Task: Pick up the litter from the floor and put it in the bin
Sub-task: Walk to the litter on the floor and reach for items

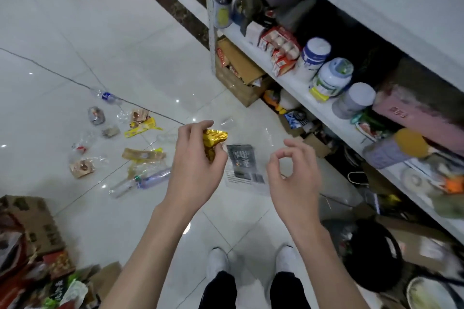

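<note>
Both hands hang in the air above the white tiled floor (75, 40). Left hand (193, 168) grips a crumpled gold wrapper (215, 140), fingers and thumb curled round it, well clear of the tiles. Right hand (293, 178) holds nothing that shows: thumb and forefinger tips meet in a ring and the other fingers curl beside them.

On the right a white shelf unit (283, 77) carries jars and boxes. Low on the right stands a dark round container (374, 253), too blurred to read further. The rest of the litter lies on the floor: a black packet (241, 161) between the hands, a clear bottle with a purple label (150, 178) to the left, a yellow wrapper (143, 127) and another clear bottle (106, 96) farther off.
</note>
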A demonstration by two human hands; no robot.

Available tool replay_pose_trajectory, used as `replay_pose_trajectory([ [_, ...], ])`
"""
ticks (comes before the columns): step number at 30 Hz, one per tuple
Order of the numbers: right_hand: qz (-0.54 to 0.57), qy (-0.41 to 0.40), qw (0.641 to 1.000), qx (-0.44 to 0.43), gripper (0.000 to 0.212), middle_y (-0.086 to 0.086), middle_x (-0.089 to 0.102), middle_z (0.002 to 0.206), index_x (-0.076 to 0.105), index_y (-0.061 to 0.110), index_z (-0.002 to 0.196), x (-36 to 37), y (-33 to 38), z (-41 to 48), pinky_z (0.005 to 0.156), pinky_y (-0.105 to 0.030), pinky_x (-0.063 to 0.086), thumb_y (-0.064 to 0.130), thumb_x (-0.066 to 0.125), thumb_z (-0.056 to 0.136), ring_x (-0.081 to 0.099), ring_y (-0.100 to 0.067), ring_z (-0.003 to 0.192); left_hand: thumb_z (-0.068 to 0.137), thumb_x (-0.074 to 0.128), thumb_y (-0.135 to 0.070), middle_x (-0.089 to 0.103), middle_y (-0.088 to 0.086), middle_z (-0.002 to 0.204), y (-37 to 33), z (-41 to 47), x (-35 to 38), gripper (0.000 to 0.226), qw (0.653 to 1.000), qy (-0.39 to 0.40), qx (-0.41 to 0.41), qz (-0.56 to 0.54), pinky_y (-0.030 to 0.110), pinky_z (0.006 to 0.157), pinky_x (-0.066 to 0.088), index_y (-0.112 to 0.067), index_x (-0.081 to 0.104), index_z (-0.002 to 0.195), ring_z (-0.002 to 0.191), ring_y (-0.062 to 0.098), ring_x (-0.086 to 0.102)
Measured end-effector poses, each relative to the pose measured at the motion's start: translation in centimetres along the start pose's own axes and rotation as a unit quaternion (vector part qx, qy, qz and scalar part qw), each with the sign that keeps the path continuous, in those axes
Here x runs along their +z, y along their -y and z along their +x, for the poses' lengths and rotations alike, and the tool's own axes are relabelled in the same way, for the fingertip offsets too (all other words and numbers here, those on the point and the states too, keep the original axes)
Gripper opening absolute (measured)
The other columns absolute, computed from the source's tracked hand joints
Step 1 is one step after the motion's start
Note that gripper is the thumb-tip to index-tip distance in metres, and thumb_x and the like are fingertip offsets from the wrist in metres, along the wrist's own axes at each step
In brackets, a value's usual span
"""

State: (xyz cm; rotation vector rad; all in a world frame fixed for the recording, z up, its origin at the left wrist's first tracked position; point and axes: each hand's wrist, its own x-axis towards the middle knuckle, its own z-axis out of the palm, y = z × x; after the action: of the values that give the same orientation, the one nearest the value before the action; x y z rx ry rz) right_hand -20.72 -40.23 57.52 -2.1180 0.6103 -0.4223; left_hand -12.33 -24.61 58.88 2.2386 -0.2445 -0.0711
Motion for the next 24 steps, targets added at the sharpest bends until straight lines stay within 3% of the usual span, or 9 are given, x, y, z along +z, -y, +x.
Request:
replay_pose_trajectory([
  [3, -0.019, -0.046, 0.998, 0.040, 0.016, 0.008, 0.053, 0.121, 0.059, 0.029, 0.085, -4.5, -4.7, -1.3, 0.096, 0.001, 0.024, 0.017, 0.066, 0.090, 0.049, -0.002, 0.119, 0.091, 0.059, -0.024, 0.039, -0.008, 0.122, -2.3, -1.8, 5.7, 0.044, 0.998, 0.062, 0.021, -0.004, 0.026, 0.088, 0.049, -0.025, 0.048, 0.133, 0.102, 0.009, 0.052],
  [5, -0.030, -0.080, 0.994, 0.066, 0.013, 0.007, 0.054, 0.121, 0.060, 0.026, 0.086, -7.7, -8.4, -2.4, 0.096, 0.000, 0.024, 0.016, 0.065, 0.090, 0.049, -0.003, 0.117, 0.091, 0.058, -0.025, 0.038, -0.008, 0.123, -3.9, -3.5, 10.0, 0.044, 0.994, 0.104, 0.034, -0.002, 0.038, 0.088, 0.052, -0.026, 0.047, 0.134, 0.105, 0.016, 0.055],
  [7, -0.035, -0.103, 0.989, 0.101, 0.009, 0.007, 0.054, 0.120, 0.059, 0.026, 0.087, -10.9, -12.4, -3.9, 0.099, -0.006, 0.029, 0.018, 0.064, 0.090, 0.051, -0.007, 0.118, 0.091, 0.057, -0.027, 0.039, -0.006, 0.125, -5.5, -5.6, 14.8, 0.046, 0.989, 0.142, 0.045, 0.005, 0.033, 0.089, 0.049, -0.027, 0.045, 0.136, 0.103, 0.013, 0.054],
  [10, -0.049, -0.142, 0.978, 0.142, 0.003, 0.002, 0.056, 0.118, 0.064, 0.020, 0.089, -15.7, -19.3, -6.6, 0.102, -0.027, 0.040, 0.016, 0.064, 0.089, 0.055, -0.015, 0.116, 0.091, 0.057, -0.025, 0.041, -0.005, 0.130, -7.8, -9.3, 22.7, 0.048, 0.979, 0.192, 0.063, 0.024, 0.018, 0.086, 0.035, -0.025, 0.045, 0.138, 0.100, -0.001, 0.042],
  [11, -0.048, -0.152, 0.975, 0.157, 0.005, 0.002, 0.056, 0.118, 0.065, 0.020, 0.089, -17.3, -21.7, -7.4, 0.102, -0.028, 0.041, 0.015, 0.065, 0.088, 0.055, -0.015, 0.115, 0.091, 0.058, -0.025, 0.041, -0.004, 0.131, -8.5, -10.7, 25.5, 0.049, 0.975, 0.208, 0.066, 0.026, 0.016, 0.086, 0.034, -0.024, 0.045, 0.138, 0.100, -0.001, 0.042],
  [14, -0.046, -0.167, 0.963, 0.205, 0.011, 0.003, 0.057, 0.118, 0.063, 0.025, 0.088, -21.8, -28.3, -10.1, 0.100, -0.006, 0.030, 0.015, 0.066, 0.089, 0.053, -0.008, 0.116, 0.091, 0.058, -0.025, 0.042, -0.001, 0.133, -10.3, -15.0, 33.6, 0.050, 0.959, 0.269, 0.082, 0.035, 0.024, 0.093, 0.041, -0.023, 0.044, 0.139, 0.112, 0.012, 0.050],
  [16, -0.048, -0.182, 0.954, 0.232, 0.010, 0.002, 0.057, 0.117, 0.065, 0.024, 0.089, -24.5, -32.5, -11.6, 0.099, -0.003, 0.028, 0.014, 0.066, 0.089, 0.052, -0.005, 0.114, 0.091, 0.058, -0.026, 0.042, 0.002, 0.134, -11.0, -17.8, 38.7, 0.051, 0.945, 0.309, 0.094, 0.043, 0.036, 0.097, 0.046, -0.022, 0.043, 0.139, 0.115, 0.019, 0.052],
  [21, -0.074, -0.182, 0.937, 0.287, 0.003, 0.002, 0.058, 0.117, 0.067, 0.021, 0.090, -28.7, -42.2, -14.7, 0.101, -0.040, 0.046, 0.020, 0.065, 0.089, 0.055, -0.013, 0.115, 0.092, 0.058, -0.028, 0.042, 0.002, 0.134, -11.3, -23.5, 49.1, 0.052, 0.928, 0.358, 0.090, 0.049, 0.042, 0.097, 0.048, -0.023, 0.040, 0.141, 0.117, 0.020, 0.051],
  [24, -0.082, -0.178, 0.931, 0.309, 0.004, 0.002, 0.058, 0.117, 0.068, 0.018, 0.091, -29.3, -47.1, -15.6, 0.099, -0.043, 0.048, 0.019, 0.065, 0.089, 0.054, -0.013, 0.114, 0.091, 0.058, -0.028, 0.042, 0.002, 0.135, -10.2, -25.6, 54.2, 0.056, 0.924, 0.369, 0.079, 0.069, 0.043, 0.097, 0.048, -0.022, 0.036, 0.142, 0.119, 0.022, 0.051],
])
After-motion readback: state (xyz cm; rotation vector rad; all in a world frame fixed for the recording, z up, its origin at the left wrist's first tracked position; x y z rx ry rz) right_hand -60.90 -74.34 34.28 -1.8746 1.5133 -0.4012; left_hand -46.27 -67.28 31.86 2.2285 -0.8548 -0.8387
